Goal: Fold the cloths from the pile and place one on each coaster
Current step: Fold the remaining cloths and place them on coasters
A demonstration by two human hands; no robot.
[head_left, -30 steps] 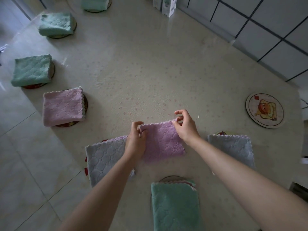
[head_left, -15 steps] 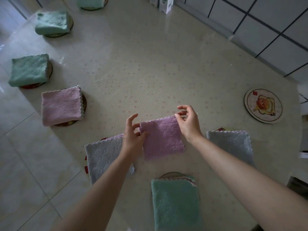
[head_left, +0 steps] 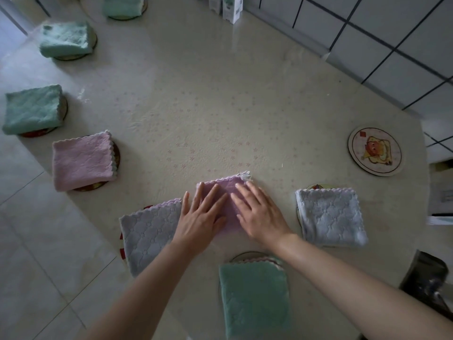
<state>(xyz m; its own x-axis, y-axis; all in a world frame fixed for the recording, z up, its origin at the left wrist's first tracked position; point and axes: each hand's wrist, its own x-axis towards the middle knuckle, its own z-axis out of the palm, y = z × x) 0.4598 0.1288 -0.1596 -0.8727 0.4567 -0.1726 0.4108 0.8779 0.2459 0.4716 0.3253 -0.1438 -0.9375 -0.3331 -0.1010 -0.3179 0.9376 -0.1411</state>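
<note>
Near the front edge of the tabletop (head_left: pixel 208 99), my left hand (head_left: pixel 203 217) and right hand (head_left: pixel 257 214) lie flat with straight fingers, pressing the folded purple cloth (head_left: pixel 226 184); wide open surface stretches beyond it; the uncovered coaster (head_left: pixel 375 151) sits by the right rim; the right grey cloth (head_left: pixel 331 217) lies between; the left grey cloth (head_left: pixel 149 236) and green cloth (head_left: pixel 252 298) crowd close.

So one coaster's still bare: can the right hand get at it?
Probably yes: the right hand rests flat on the purple cloth, and only bare table separates it from the empty coaster.
</note>
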